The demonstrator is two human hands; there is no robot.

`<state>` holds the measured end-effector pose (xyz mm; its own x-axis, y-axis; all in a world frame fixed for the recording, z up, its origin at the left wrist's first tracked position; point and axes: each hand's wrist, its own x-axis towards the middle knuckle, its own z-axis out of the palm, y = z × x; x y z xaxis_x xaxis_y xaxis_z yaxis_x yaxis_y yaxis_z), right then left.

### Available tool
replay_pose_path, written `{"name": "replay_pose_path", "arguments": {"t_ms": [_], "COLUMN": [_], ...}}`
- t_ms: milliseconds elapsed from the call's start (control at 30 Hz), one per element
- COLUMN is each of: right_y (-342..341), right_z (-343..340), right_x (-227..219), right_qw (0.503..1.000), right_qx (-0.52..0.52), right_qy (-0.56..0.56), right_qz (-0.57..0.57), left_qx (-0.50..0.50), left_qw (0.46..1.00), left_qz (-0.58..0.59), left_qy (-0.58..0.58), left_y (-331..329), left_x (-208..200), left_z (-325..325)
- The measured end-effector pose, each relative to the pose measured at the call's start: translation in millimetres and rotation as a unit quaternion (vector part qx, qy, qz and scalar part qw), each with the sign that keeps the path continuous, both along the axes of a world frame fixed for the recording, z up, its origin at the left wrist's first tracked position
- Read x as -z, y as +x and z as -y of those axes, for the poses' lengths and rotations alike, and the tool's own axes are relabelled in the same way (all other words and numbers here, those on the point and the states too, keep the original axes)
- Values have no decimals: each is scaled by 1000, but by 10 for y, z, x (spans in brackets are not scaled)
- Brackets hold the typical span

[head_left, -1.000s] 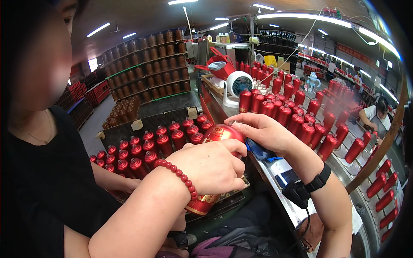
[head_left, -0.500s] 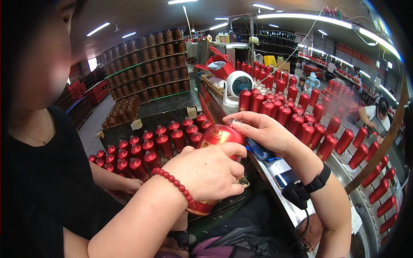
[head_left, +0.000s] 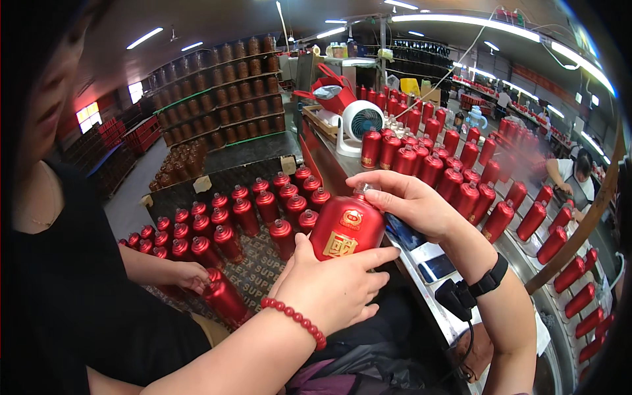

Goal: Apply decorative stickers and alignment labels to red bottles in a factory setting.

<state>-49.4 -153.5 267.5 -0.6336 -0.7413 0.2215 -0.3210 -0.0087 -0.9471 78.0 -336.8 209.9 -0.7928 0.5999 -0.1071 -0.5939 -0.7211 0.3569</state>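
Note:
A red metallic bottle with gold markings and a clear glass neck is held tilted in front of me. My left hand, with a red bead bracelet at its wrist, is closed round the lower body, thumb on one side and fingers on the other. At the neck, my right hand pinches the clear glass between thumb and fingers. The bottle's base is hidden behind my left hand. On my left, a co-worker's hand touches another red bottle leaning above a patterned board.
Rows of red bottles stand on the board at left. More red bottles fill the bench at right, near a white fan. A phone lies at the bench edge. A slanted pole rises at right.
The bottle has turned, so its gold markings now face me. My left hand has shifted lower on its body. The co-worker's hand has come to a bottle, and the view has shifted slightly.

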Motion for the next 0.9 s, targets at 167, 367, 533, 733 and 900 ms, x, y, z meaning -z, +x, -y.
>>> {"name": "replay_pose_path", "arguments": {"t_ms": [167, 367, 533, 733, 900], "right_y": [24, 78, 95, 147, 145], "right_z": [-38, -68, -91, -139, -141], "right_x": [-5, -28, -24, -9, 1], "right_qw": [997, 997, 997, 997, 997], "right_qx": [-46, -50, -53, -52, -45], "right_qy": [-54, -51, -54, -61, -52], "right_qz": [-13, -1, -10, -16, -20], "left_qx": [90, -50, -201, -315, -416], "left_qw": [988, 992, 977, 946, 904], "left_qz": [10, 28, 54, 74, 78], "left_qy": [127, 110, 53, 29, 64], "left_y": [131, 575, 911, 1218, 1330], "left_x": [-14, -263, -280, -178, -50], "left_z": [32, 450, 707, 742, 815]}}
